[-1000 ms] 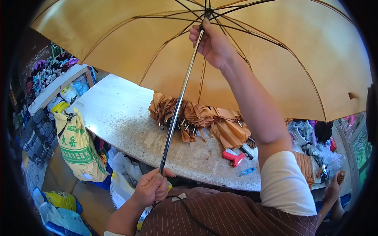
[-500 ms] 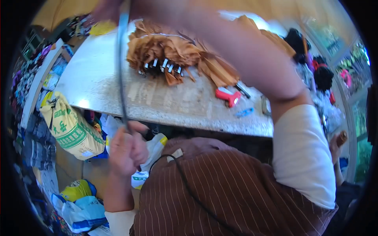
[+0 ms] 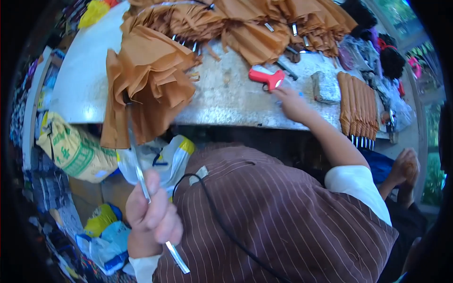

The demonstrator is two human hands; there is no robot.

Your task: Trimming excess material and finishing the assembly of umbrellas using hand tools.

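Note:
My left hand (image 3: 153, 212) is wrapped round the slim metal shaft of a brown umbrella (image 3: 150, 70). The shaft slants up from my lap to the half-folded fabric, which hangs loosely over the table's near edge. Over the table my right hand (image 3: 293, 106) is stretched out, its fingertips beside the handle of a red and white gun-shaped tool (image 3: 266, 77). Partly under that hand lies a small blue tool (image 3: 300, 95), mostly hidden. Whether the fingers touch either tool is hard to tell.
Several brown folded umbrellas (image 3: 255, 45) lie across the worn table (image 3: 222, 104). At right are a wrapped grey block (image 3: 326, 87) and a row of brown folded pieces (image 3: 358, 106). A woven sack (image 3: 78, 151) stands at left. Another person's hands (image 3: 406, 167) show at far right.
My right arm has come down from high across the view to the tools on the table. The umbrella's fabric now hangs in view, and the view has shifted.

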